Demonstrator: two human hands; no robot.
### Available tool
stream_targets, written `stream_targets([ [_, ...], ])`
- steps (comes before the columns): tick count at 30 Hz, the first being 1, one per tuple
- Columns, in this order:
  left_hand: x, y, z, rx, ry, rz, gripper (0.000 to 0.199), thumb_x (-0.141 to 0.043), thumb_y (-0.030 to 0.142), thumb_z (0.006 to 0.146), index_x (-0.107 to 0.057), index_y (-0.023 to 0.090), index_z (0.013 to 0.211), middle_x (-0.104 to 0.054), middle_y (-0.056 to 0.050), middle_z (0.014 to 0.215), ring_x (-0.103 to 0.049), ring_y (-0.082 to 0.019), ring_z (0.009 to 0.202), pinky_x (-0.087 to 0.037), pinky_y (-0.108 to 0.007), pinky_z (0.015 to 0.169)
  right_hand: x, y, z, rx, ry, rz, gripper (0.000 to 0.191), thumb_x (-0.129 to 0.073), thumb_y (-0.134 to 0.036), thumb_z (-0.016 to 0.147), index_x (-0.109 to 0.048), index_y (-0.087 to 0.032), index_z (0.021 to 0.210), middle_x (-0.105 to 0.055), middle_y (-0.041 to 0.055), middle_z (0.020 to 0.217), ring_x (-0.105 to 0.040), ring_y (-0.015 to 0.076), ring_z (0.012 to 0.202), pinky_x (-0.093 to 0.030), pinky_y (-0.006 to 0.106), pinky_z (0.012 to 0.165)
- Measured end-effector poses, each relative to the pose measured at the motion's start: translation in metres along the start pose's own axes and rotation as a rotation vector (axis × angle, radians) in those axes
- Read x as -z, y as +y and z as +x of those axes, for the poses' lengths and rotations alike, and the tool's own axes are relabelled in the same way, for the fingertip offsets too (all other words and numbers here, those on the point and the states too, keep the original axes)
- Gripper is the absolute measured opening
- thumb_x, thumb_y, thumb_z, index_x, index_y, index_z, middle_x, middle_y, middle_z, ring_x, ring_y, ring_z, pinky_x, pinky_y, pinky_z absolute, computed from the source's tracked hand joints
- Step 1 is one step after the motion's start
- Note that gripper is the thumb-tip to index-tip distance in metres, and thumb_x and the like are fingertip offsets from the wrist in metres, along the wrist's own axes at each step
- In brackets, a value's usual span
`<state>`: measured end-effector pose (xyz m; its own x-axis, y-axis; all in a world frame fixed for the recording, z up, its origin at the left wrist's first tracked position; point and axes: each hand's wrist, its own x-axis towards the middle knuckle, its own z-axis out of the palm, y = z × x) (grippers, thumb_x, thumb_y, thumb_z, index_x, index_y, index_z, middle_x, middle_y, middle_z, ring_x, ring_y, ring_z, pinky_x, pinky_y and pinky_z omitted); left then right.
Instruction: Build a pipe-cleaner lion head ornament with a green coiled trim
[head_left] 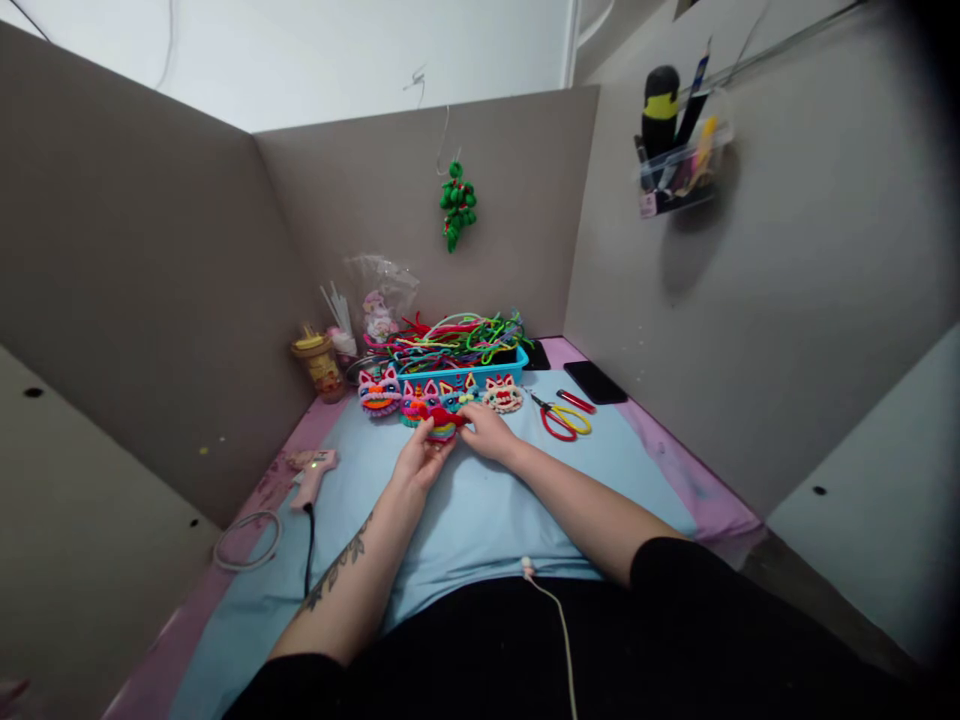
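Between my two hands is a small red piece with coloured stripes [442, 430], which looks made of fuzzy pipe cleaners. My left hand [424, 455] grips it from the left, thumb on top. From the right, the fingers of my right hand [484, 430] close on its edge. Just behind it stand several fuzzy animal heads: a purple one [379, 391], a pink one [417, 400], a teal one [459, 392] and a cream one [502, 394]. My fingers partly hide the front of the pink and teal heads.
Behind the heads, a blue basket [514, 372] overflows with coloured pipe cleaners [457, 340]. Scissors [564, 420], a red cutter [576, 401] and a black phone [595, 382] lie to the right. A pink glue gun [313, 478] with its cord lies left, near a tan cup [321, 368]. Grey panels enclose the table.
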<state>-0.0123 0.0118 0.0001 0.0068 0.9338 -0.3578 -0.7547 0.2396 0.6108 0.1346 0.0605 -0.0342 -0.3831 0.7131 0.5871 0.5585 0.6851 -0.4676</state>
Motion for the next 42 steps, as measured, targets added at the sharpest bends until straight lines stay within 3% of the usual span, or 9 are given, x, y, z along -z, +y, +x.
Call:
stream_targets([
  [6,0.001,-0.001,0.001,-0.01,-0.024,-0.003,0.014,-0.051,0.011,0.084,-0.06,0.014,0.094,-0.069,-0.005,0.075,-0.067,-0.018,0.07,-0.057,-0.033,0.069,0.0,0.001,0.001,-0.009,0.001,0.034,0.012,-0.052,-0.009,0.071,-0.059,-0.018,0.077,-0.057,0.0033,0.076,-0.051,0.0177,0.076,-0.042,0.031,0.072],
  [12,0.003,-0.007,0.003,-0.181,-0.082,0.053,0.01,-0.063,0.009,0.073,-0.061,0.012,0.082,-0.069,-0.005,0.073,-0.065,-0.015,0.068,-0.053,-0.027,0.066,0.008,-0.015,-0.002,0.11,0.119,0.207,0.034,-0.054,-0.012,0.071,-0.056,-0.019,0.104,-0.057,0.0067,0.1,-0.053,0.02,0.093,-0.045,0.035,0.081],
  [15,0.003,-0.013,0.002,-0.252,-0.156,0.104,0.019,-0.07,0.01,0.065,-0.063,0.011,0.082,-0.069,-0.005,0.075,-0.064,-0.015,0.069,-0.049,-0.024,0.063,0.013,-0.03,-0.004,0.197,0.156,0.21,0.025,-0.054,-0.014,0.077,-0.058,-0.02,0.101,-0.059,0.0065,0.097,-0.052,0.0211,0.095,-0.044,0.038,0.086],
  [19,0.003,-0.018,0.001,-0.264,-0.179,0.13,0.026,-0.075,0.012,0.06,-0.064,0.013,0.084,-0.068,-0.003,0.078,-0.063,-0.013,0.07,-0.046,-0.023,0.062,0.013,-0.035,-0.003,0.201,0.191,0.182,0.017,-0.052,-0.013,0.08,-0.062,-0.021,0.092,-0.061,0.0054,0.089,-0.053,0.0203,0.091,-0.043,0.038,0.084],
  [23,0.002,-0.018,-0.001,-0.209,-0.223,0.074,0.02,-0.073,0.022,0.068,-0.063,0.015,0.084,-0.067,-0.003,0.08,-0.062,-0.013,0.07,-0.046,-0.024,0.064,0.013,-0.031,-0.002,0.166,0.236,0.195,0.012,-0.055,-0.016,0.081,-0.064,-0.021,0.086,-0.063,0.0042,0.085,-0.055,0.0197,0.087,-0.043,0.037,0.083],
  [28,-0.003,-0.014,-0.007,-0.127,-0.191,-0.038,0.023,-0.055,0.035,0.085,-0.064,0.015,0.09,-0.068,-0.006,0.084,-0.062,-0.014,0.072,-0.048,-0.025,0.063,0.015,-0.032,-0.001,0.137,0.267,0.226,0.011,-0.057,-0.015,0.079,-0.065,-0.021,0.083,-0.064,0.0034,0.082,-0.056,0.0193,0.085,-0.043,0.036,0.081],
  [42,-0.001,-0.014,0.0,-0.11,-0.088,-0.099,0.014,-0.049,0.023,0.085,-0.06,0.014,0.086,-0.066,-0.004,0.074,-0.062,-0.014,0.065,-0.051,-0.025,0.059,0.018,-0.034,-0.003,0.257,0.165,0.214,0.015,-0.056,-0.013,0.079,-0.066,-0.022,0.085,-0.06,0.0047,0.09,-0.054,0.0195,0.091,-0.042,0.039,0.085],
])
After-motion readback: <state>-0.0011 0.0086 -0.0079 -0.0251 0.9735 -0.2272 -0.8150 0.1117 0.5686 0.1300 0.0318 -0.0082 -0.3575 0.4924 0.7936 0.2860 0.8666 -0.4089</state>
